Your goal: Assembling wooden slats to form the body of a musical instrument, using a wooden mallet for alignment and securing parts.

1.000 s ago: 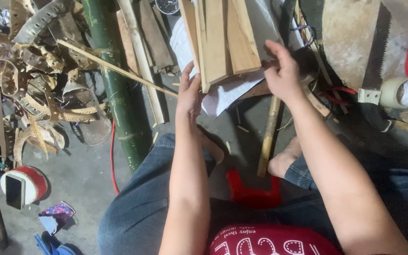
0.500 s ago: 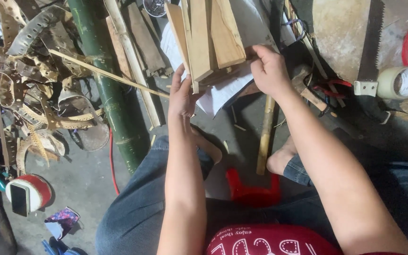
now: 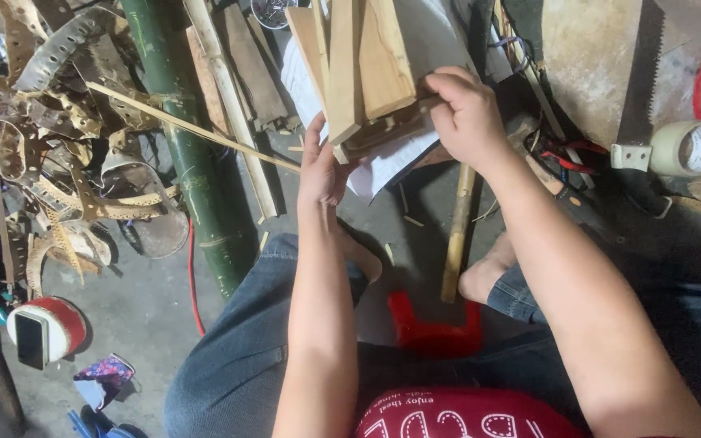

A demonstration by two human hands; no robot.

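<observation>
Fingers, left hand (image 3: pixel 324 166): closed on lower edge of wooden slat bundle (image 3: pixel 359 69).
Fingers, right hand (image 3: pixel 466 113): curled, gripping bundle's right side.
Left of fingers: green bamboo pole (image 3: pixel 180 146).

A grey concrete floor (image 3: pixel 123 316) carries a green bamboo pole (image 3: pixel 184 154), wood offcuts (image 3: pixel 241 81), a handsaw (image 3: pixel 638 81) and a tape roll (image 3: pixel 691 148).

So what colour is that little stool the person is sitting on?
Bright red: the stool shows between the person's knees in the head view.
</observation>
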